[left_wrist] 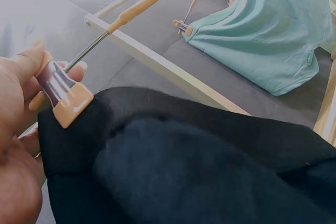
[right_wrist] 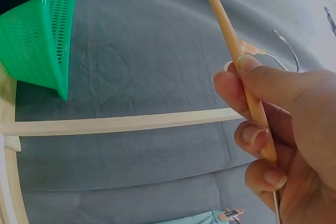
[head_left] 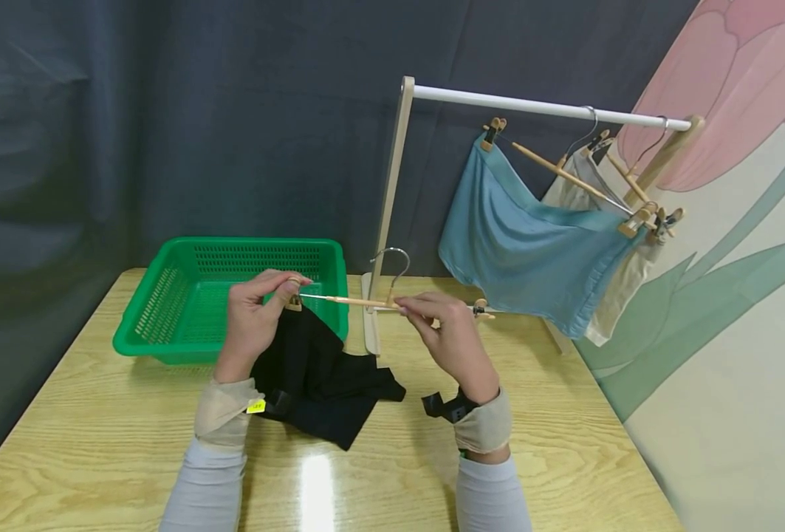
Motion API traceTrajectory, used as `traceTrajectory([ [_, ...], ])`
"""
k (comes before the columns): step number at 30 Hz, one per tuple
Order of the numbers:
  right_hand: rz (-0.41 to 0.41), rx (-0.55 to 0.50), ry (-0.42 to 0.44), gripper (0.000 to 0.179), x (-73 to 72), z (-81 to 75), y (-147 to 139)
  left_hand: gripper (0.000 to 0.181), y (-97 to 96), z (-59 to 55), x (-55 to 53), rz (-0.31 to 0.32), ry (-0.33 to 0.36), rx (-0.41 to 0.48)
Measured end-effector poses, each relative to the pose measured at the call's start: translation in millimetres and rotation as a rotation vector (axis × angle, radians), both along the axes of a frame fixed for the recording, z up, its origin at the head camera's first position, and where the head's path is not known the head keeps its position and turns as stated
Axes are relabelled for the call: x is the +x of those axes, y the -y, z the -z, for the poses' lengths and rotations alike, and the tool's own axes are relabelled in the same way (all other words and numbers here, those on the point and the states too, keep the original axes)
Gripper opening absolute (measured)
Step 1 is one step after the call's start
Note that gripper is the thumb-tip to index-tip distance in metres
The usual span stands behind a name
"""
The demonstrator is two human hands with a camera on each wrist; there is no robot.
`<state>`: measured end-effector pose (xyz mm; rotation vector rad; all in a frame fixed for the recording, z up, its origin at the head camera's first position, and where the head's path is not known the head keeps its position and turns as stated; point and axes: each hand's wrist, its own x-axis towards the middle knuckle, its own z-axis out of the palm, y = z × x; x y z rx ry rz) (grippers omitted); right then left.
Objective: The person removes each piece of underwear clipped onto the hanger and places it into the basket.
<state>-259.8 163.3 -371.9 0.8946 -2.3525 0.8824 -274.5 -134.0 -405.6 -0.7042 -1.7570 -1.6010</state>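
Between both hands is a wooden clip hanger (head_left: 359,301) with a metal hook, held roughly level above the table. My left hand (head_left: 254,314) pinches the clip (left_wrist: 73,103) at its left end. That clip bites the waistband corner of a black garment (head_left: 326,384), which hangs down and spreads towards the table. In the right wrist view, my right hand (right_wrist: 283,114) grips the wooden bar just beside the hook, thumb on one side and fingers curled round the other. The hanger's right clip (head_left: 480,309) shows past the right hand with no cloth in it.
A green basket (head_left: 126,336) stands at the table's back left. To the right is a rack with a white rail (head_left: 498,100) and wooden posts. Blue shorts (head_left: 525,236) and a beige garment (head_left: 608,314) hang there from clip hangers. A dark curtain (head_left: 266,133) lies behind.
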Motion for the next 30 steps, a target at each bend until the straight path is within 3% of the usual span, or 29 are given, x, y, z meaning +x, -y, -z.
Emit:
traceTrajectory([
  [12, -0.006, -0.004, -0.005, 0.022, 1.6, -1.4, 0, 0.012, -3.8, -3.4, 1.8, 0.034, -0.094, 0.089],
  [19, -0.021, -0.019, -0.018, 0.022, 3.4, -3.5, 0, 0.013, -3.5, -6.4, 4.3, 0.042, -0.143, 0.089],
  [30, -0.046, -0.036, -0.031, 0.022, 6.6, -5.1, 0, 0.015, -2.9, -14.5, 12.3, -0.011, -0.185, 0.06],
])
